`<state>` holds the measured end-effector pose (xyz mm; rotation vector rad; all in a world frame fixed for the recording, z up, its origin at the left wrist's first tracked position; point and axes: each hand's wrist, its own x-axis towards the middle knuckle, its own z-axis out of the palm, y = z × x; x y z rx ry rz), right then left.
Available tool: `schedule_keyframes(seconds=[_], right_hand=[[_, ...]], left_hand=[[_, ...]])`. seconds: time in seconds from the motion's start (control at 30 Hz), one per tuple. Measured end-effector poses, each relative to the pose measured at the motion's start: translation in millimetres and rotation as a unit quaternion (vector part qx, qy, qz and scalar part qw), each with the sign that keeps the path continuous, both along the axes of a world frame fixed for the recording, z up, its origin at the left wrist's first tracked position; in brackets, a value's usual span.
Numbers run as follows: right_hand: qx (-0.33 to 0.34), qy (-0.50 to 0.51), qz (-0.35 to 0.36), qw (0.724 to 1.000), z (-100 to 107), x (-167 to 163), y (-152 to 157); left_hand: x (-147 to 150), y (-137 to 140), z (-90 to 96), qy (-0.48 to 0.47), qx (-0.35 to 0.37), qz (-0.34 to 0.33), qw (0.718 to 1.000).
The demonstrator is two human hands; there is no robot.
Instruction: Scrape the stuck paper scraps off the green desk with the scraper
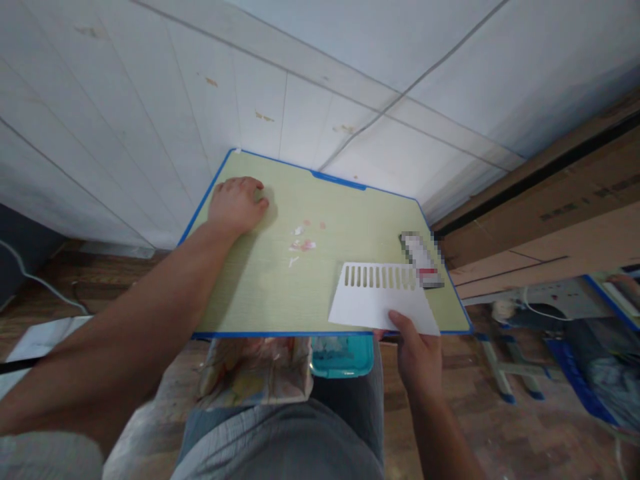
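My right hand [419,357] grips a white sheet [383,307] with a row of several long slots, thumb on top at its near edge. The sheet reaches over the desk's front right part, and its far right corner overlaps a dark-edged, pixelated flat object [420,257]. My left hand [237,203] rests at the left side of the yellow-green desktop [290,300]. Its fingers curl loosely, a gap shows between finger and thumb, and nothing is visible in it. Between the hands, pinkish and white marks or scraps [303,245] lie on the desktop.
A white panelled wall [260,100] stands behind the blue-edged desk. Large cardboard boxes [565,200] crowd the right side. Below the front edge are a teal plastic container [345,363] and a patterned bag or box [255,383] by my lap. Another desk stands farther right.
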<state>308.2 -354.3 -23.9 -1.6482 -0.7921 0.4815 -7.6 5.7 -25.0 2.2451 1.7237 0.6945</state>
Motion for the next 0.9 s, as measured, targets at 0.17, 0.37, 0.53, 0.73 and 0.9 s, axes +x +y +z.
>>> schedule_keyframes(seconds=[0.17,0.37,0.53,0.73,0.9], right_hand=[[0.052,0.095,0.040,0.993,10.2,-20.3,47.7],[0.047,0.112,0.111,0.986,3.3,-47.0,100.6],[0.008,0.088,0.138,0.987,3.9,-54.6,115.1],[0.003,0.069,0.139,0.988,6.2,-45.8,111.8],[0.036,0.093,0.121,0.988,7.8,-34.5,108.1]], left_hand=[[6.0,-7.7,5.1,0.006,0.012,0.017,1.000],[4.5,-11.0,10.4,0.017,0.003,0.000,1.000],[5.2,-6.9,4.9,0.004,0.019,0.012,1.000],[2.2,-0.4,1.4,-0.005,0.025,0.008,1.000],[1.3,1.2,3.5,-0.001,0.020,0.009,1.000]])
